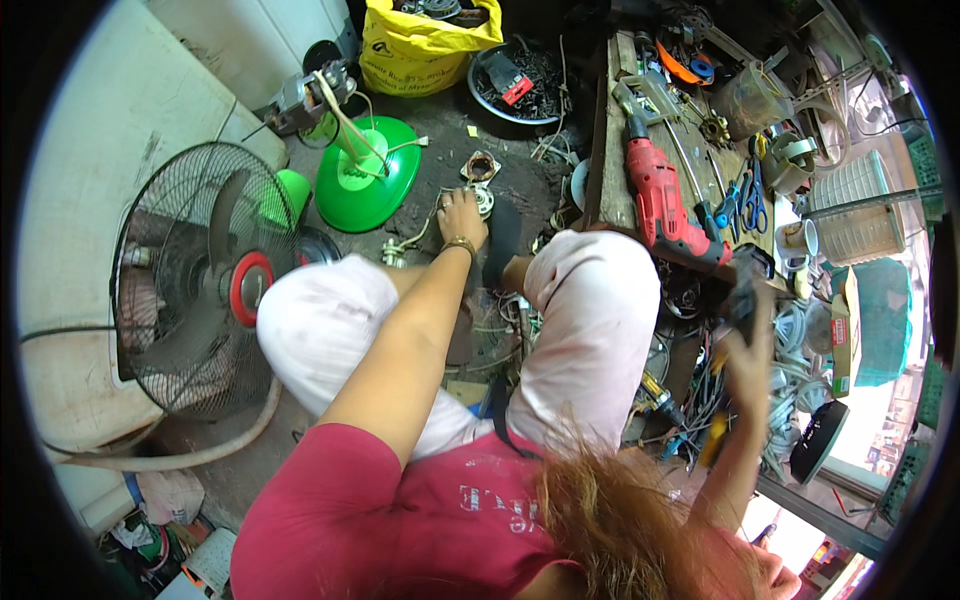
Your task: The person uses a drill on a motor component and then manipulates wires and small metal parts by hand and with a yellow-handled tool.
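Observation:
My left hand (461, 220) is down on the floor between my knees, its fingers bent over the edge of a round silver metal motor part (485, 202). Just beyond it lies a motor stator with copper windings (481, 167). Off to the right, my right hand (742, 372) is raised and smeared by motion. It is closed round a blurred dark tool (742, 300) with yellow on its handle; its exact kind is unclear. A green fan base (367, 185) with a motor and loose cord stands left of my left hand.
A caged fan head (205, 280) leans at the left. On the wooden bench (615, 170) lie a red power drill (662, 195) and blue-handled scissors (755, 205). Behind are a yellow bag (420, 50) and a metal basin (545, 118) of small dark parts. Tangled wires (705, 415) crowd the right.

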A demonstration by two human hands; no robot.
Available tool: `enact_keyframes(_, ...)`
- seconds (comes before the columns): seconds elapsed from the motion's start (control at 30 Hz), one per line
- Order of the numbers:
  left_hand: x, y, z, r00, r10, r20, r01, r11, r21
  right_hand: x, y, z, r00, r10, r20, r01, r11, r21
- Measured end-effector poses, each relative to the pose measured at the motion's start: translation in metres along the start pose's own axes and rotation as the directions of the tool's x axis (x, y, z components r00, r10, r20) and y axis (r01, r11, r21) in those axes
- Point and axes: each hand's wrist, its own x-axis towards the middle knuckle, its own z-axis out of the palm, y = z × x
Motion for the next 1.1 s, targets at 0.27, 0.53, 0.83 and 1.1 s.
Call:
enact_keyframes(0.27, 0.036, -0.010, 0.059, 0.982, 0.105, 0.156, -0.146, 0.949, 0.280, -0.060, 0.125, 0.197, 0.878, 0.331, 0.347, -0.353, 0.936, 0.001)
enact_keyframes(0.53, 0.066, -0.049, 0.043, 0.988, 0.030, -0.151, -0.076, 0.947, -0.311, 0.008, 0.142, 0.283, 0.851, 0.237, 0.468, -0.207, 0.971, -0.116)
enact_keyframes(0.83, 0.084, -0.100, 0.077, 0.843, -0.436, 0.314, 0.374, 0.059, -0.925, 0.051, 0.157, 0.342, 0.817, 0.136, 0.560, -0.021, 0.978, -0.207)
enact_keyframes(1.1, 0.078, -0.099, 0.074, 0.778, -0.384, 0.497, 0.500, -0.099, -0.860, 0.056, 0.164, 0.357, 0.788, 0.091, 0.609, 0.072, 0.969, -0.238)
